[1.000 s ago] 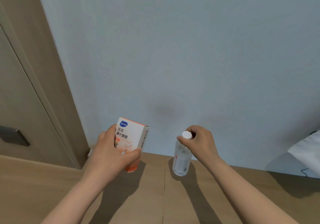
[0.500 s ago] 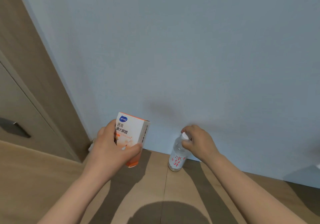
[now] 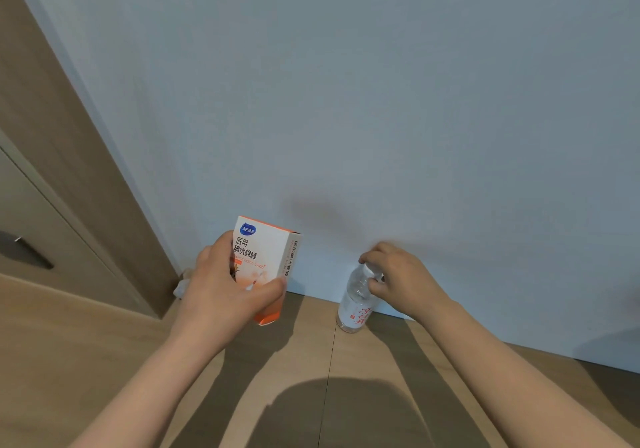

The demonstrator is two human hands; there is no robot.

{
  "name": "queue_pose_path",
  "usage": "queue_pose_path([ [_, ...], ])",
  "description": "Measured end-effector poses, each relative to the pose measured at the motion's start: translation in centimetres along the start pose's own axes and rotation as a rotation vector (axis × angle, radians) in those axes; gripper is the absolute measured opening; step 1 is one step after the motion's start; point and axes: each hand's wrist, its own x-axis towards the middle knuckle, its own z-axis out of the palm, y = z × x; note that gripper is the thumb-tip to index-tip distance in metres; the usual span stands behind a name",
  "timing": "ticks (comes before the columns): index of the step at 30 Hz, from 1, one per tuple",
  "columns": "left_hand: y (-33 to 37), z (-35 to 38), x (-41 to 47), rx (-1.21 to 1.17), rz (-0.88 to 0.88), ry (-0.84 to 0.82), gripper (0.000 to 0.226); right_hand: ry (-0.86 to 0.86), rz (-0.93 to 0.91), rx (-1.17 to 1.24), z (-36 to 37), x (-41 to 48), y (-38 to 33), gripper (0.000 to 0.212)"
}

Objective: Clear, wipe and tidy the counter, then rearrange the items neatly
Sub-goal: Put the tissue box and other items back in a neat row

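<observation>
My left hand (image 3: 221, 288) grips a white and orange box of medical swabs (image 3: 268, 260), held upright just above the wooden counter (image 3: 104, 361). My right hand (image 3: 398, 279) holds the top of a clear plastic bottle with red lettering (image 3: 355, 305). The bottle stands on the counter against the pale wall, to the right of the box, and its cap is hidden under my fingers.
A brown cabinet side (image 3: 79, 170) rises at the left, with a dark handle (image 3: 24, 248) on its front. A small crumpled white thing (image 3: 183, 285) lies in the corner behind my left hand. The pale wall (image 3: 381, 101) closes the back of the counter.
The bottle went from hanging tilted in my right hand to standing on the counter by the wall. The view shifted left, so the white item at the right edge left the frame.
</observation>
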Motion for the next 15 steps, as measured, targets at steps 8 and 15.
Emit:
queue_pose_path([
  [8, 0.5, 0.3, 0.1, -0.054, 0.032, -0.028, 0.048, -0.011, 0.018, -0.021, -0.3, -0.4, -0.3, 0.039],
  [15, 0.9, -0.1, -0.3, -0.038, 0.041, -0.040, 0.051, -0.015, 0.108, -0.055, -1.1, -1.5, -0.7, 0.046],
])
